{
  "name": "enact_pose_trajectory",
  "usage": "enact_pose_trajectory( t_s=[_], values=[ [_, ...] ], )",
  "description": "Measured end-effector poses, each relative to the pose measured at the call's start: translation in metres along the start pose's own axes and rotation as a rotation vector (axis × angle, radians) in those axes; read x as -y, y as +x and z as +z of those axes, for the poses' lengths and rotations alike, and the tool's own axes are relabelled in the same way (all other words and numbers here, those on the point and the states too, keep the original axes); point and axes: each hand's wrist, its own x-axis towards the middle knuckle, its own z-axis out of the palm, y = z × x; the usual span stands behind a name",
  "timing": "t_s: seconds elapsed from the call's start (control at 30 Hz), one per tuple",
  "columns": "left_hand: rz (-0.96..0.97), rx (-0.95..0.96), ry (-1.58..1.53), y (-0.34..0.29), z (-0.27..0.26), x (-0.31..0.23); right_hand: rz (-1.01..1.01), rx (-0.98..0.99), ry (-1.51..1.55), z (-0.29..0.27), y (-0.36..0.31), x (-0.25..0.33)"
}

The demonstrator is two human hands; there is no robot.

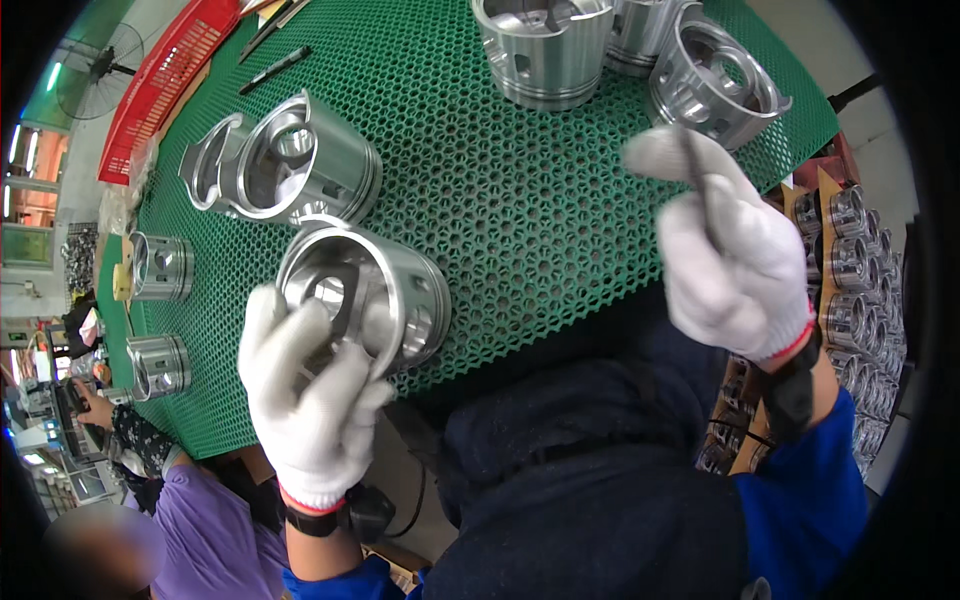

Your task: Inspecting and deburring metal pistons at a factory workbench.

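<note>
While L grip (310, 415) holds piston (427, 295), R grip's (735, 255) on tool (696, 168); red bskt (158, 88) contents unclear.

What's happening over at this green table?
A person in white knitted gloves is handling a hollow, silver metal cylinder. The left hand is at its open end, fingers across the mouth. The right hand, apart from that cylinder, holds a thin, dark, stick-like tool. Similar silver metal cylinders sit at the far side and left of the green, honeycomb-patterned mat. Another person in a purple top is at the left.
</note>
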Motion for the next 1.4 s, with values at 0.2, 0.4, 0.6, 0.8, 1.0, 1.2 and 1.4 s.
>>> enact_pose_trajectory(
  t_s=[0.2, 0.4, 0.6, 0.8, 1.0, 1.2, 1.4],
  values=[
    [0.048, -0.088, -0.145, 0.051, 0.025, 0.003, -0.408, -0.03, -2.099, -0.018, 0.035, -0.028],
    [-0.053, -0.063, -0.086, 0.03, 0.016, -0.017, -0.062, -0.135, -2.144, 0.001, 0.039, -0.052],
    [-0.059, 0.003, -0.077, 0.027, 0.02, -0.032, 0.747, -0.289, 0.4, 0.001, 0.017, -0.054],
    [-0.254, -0.338, -0.469, 0.002, 0.007, 0.008, 0.588, -0.602, -0.078, 0.014, 0.003, -0.038],
    [-0.552, 0.342, -0.803, 0.018, 0.017, 0.072, 0.103, -0.628, -0.318, -0.002, -0.043, -0.021],
    [0.085, 0.238, -0.17, 0.086, 0.01, 0.016, 0.241, -0.636, -0.986, 0.016, -0.024, -0.027],
    [0.134, 0.17, -0.104, 0.075, 0.025, -0.046, -0.088, -0.233, -1.715, 0.012, -0.011, -0.036]
  ],
)
